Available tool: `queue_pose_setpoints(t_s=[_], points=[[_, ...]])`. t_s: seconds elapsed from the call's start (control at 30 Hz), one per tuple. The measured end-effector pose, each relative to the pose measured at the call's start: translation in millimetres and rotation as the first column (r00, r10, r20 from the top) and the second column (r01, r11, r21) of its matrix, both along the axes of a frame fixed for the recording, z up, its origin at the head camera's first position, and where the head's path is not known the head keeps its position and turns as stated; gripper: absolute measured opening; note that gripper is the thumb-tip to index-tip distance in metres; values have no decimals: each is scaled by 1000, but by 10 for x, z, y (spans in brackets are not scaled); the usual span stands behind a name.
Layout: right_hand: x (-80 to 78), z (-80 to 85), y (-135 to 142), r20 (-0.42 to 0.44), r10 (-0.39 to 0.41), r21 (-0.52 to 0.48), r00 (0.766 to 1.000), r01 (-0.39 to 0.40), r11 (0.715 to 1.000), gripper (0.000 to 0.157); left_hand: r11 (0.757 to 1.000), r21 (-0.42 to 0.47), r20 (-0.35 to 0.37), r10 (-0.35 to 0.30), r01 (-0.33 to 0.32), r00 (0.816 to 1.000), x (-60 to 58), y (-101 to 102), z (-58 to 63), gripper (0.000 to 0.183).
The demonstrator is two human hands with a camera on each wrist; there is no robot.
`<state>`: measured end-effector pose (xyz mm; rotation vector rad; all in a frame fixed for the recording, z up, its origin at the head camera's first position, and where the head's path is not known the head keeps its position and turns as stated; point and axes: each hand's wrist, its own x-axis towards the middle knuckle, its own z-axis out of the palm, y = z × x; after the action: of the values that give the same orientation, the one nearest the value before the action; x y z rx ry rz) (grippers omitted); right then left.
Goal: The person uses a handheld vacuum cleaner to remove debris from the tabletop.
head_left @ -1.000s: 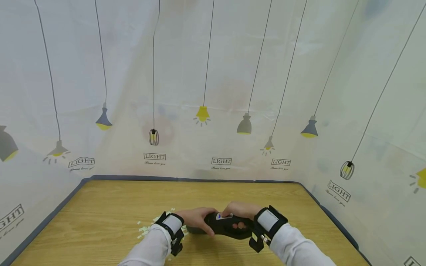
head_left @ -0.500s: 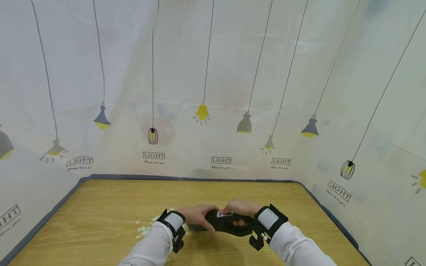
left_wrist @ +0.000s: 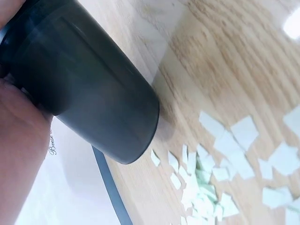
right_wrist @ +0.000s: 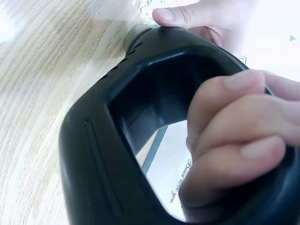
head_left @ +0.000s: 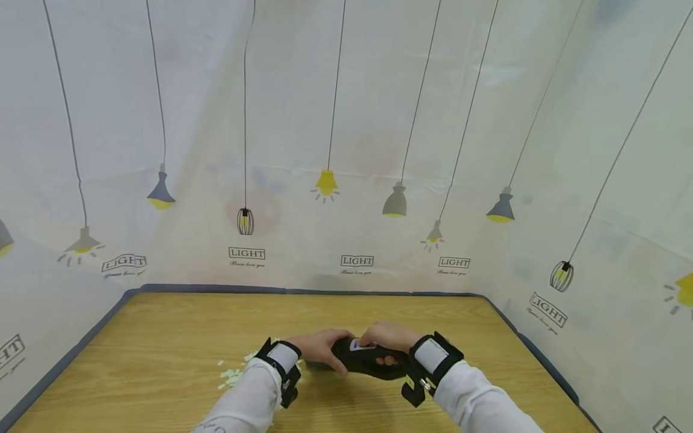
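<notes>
A black handheld vacuum cleaner (head_left: 352, 359) is held level above the wooden table, its dust cup pointing left. My left hand (head_left: 319, 346) grips the body near the front, thumb on the near side. Round the loop handle (right_wrist: 89, 154) curl the fingers of my right hand (head_left: 392, 337), and one digit touches the light control panel on top. In the left wrist view the dark dust cup (left_wrist: 103, 98) ends close to a scatter of pale green and white paper scraps (left_wrist: 201, 187). Whether its nozzle touches the table cannot be told.
The wooden table (head_left: 162, 337) has a dark border along its back and sides. A pale curtain (head_left: 303, 132) printed with hanging lamps surrounds it. My left forearm partly covers the paper scraps in the head view.
Both hands and the vacuum cleaner have shifted slightly forward, away from me. The head view has turned a little to the right. Both grips look the same.
</notes>
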<state>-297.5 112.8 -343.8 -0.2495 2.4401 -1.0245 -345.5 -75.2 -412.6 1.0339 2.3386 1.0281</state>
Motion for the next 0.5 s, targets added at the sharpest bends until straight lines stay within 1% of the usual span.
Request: queue_pose_setpoints(t_s=[0.1,0.23,0.37,0.5], points=[[-1,3,-12,-25,4,13,1000,-4,1000,24,1000,-7,-15,9,-9,1000,-8,-8,12,55],[-10,-7,-17,-43,8,22,999,-7,1000,23,1000,-6,-9,4,-4,1000,-28,-9,17,55],[-25,-16,-18,-54,13,20,998,-12,1000,24,1000,-5,0,4,-4,1000,-67,-6,-5,55],[-44,-32,-21,-63,14,7,998,-13,1000,25,1000,-12,-11,10,-10,1000,-114,-14,-40,55]])
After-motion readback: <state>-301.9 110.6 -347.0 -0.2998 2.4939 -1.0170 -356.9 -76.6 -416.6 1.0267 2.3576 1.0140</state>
